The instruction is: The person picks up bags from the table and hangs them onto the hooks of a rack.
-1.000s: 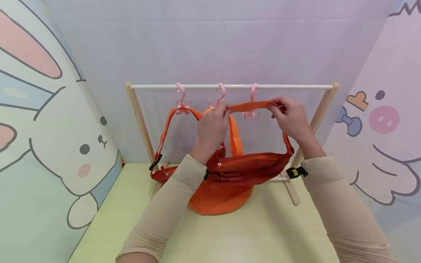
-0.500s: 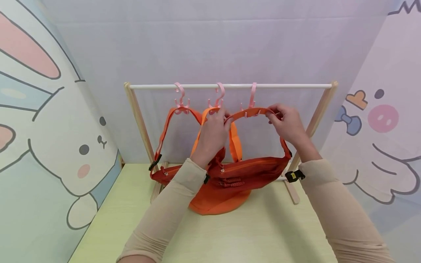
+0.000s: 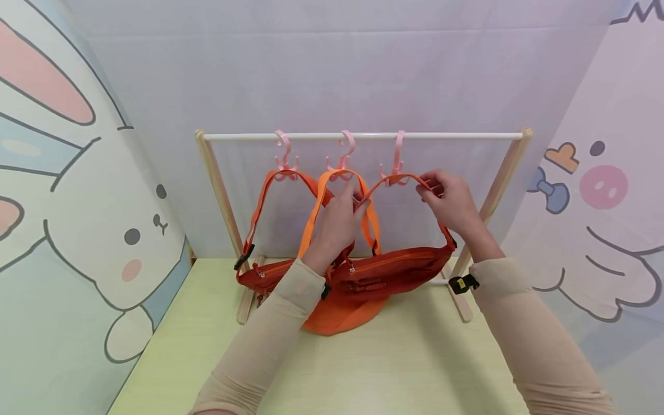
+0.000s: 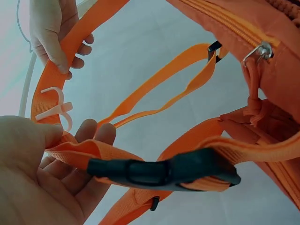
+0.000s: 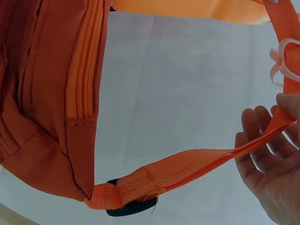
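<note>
A red-orange waist bag [image 3: 399,268] hangs at the right, its orange strap [image 3: 373,189] lying over the small prongs of the right pink hook [image 3: 398,158]. My left hand [image 3: 339,219] pinches this strap left of the hook, thumb on top in the left wrist view. On the other side, my right hand [image 3: 450,199] holds the strap between thumb and fingers; the right wrist view shows the bag's zip [image 5: 83,61] and a black strap buckle [image 5: 133,206]. My left forearm hides part of the bags behind.
Another red bag [image 3: 270,271] hangs from the left pink hook [image 3: 286,158]. From the middle hook [image 3: 346,151], a bright orange strap [image 3: 309,225] leads toward an orange bag [image 3: 337,320]. The white rail [image 3: 461,136] rests on wooden posts [image 3: 220,184] above the pale table [image 3: 394,369].
Both hands have come down slightly, lowering the strap from in front of the right hook onto its prongs. The bag has sunk a little with it.
</note>
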A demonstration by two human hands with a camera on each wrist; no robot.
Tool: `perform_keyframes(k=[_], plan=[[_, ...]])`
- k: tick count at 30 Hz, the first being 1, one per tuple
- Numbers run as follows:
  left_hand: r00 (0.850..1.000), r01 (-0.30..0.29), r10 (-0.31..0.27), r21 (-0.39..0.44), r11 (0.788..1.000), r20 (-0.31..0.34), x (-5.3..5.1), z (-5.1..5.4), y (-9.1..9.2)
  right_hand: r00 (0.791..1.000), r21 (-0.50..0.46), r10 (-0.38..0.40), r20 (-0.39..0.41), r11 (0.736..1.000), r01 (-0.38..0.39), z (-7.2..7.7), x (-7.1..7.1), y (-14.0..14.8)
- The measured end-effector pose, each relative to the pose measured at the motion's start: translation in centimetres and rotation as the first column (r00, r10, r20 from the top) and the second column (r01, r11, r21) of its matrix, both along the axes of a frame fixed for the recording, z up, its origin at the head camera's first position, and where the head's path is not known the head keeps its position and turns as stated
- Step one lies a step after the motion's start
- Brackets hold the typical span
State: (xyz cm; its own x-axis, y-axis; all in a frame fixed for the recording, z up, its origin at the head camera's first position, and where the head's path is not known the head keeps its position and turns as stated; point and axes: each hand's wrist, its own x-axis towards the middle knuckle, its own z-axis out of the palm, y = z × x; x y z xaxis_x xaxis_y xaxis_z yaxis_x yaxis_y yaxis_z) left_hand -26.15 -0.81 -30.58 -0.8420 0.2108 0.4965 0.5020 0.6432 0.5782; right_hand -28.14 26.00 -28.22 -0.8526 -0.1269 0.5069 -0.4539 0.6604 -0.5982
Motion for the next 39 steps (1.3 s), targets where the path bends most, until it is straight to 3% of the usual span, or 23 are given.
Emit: perform_keyframes(k=[14,19,27,39], plan=[[0.999,-0.031,0.031,-0.002,1.000,0.018,0.6,-2.9,-0.5,0.999,-0.009,-0.010,0.051,1.000,0.010,-2.0,0.3,0.6],[0.998,-0.011,0.009,0.033,0.999,0.060,0.9,-3.5,-0.7,0.998,-0.010,-0.010,0.068,1.000,0.011,-3.0,0.5,0.9],[0.999,-0.006,0.004,0.056,0.998,0.039,0.9,-4.6,-0.9,0.997,-0.003,-0.021,0.079,1.000,0.021,-4.2,0.5,1.3],[0.998,-0.034,0.034,0.008,0.999,0.052,1.5,-5.7,-1.0,0.996,0.011,-0.013,0.087,1.000,0.012,-5.5,1.0,1.5]])
